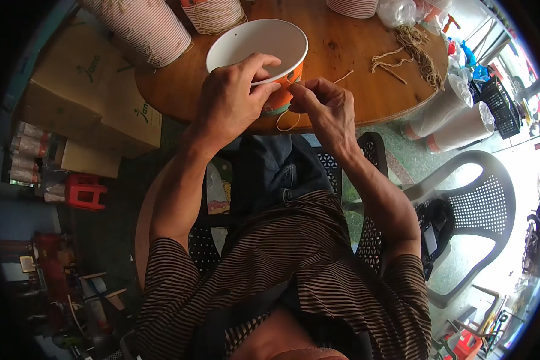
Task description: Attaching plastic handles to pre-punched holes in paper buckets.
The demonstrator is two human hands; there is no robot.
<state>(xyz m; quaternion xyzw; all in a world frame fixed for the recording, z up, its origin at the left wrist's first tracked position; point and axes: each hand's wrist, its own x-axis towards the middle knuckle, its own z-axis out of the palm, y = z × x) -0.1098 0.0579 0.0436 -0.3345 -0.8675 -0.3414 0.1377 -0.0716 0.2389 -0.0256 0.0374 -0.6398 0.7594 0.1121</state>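
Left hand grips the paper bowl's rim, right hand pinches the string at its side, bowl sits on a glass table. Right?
Not quite: the table is round and wooden, not glass. The head view shows the left hand on the paper bowl rim and the right hand pinching the string.

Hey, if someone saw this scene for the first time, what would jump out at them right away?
First, the two hands at the near edge of the round wooden table: the left hand grips the rim of a white-lined orange paper bowl while the right hand pinches a thin string at its side. Next, the stacks of paper bowls at the table's far left, and the loose twine bundle on its right.
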